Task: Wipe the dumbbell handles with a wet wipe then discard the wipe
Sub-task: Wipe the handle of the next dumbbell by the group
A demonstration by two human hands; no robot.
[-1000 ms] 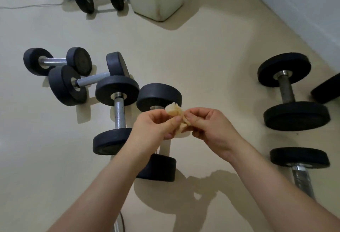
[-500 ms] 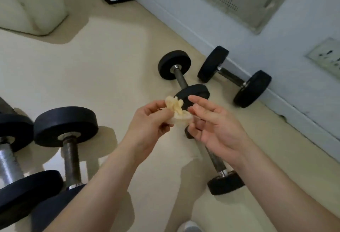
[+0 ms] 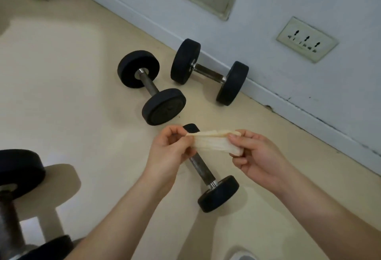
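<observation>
The wipe point(image 3: 214, 143) is pale cream with faint lengthwise creases. The near dumbbell point(image 3: 201, 167) at 6 o'clock has black discs and a dark grey handle with a silver collar; the middle dumbbell point(image 3: 164, 107) at 11 o'clock and the wall dumbbell point(image 3: 208, 73) at 1 o'clock match. The floor point(image 3: 61, 95) is beige, the wall point(image 3: 309, 2) bluish white. The socket plate point(image 3: 306, 39) at 2 o'clock is cream, dotted with dark holes.

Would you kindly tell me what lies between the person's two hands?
In the head view, the wet wipe stretches from the left hand to the right hand.
</observation>
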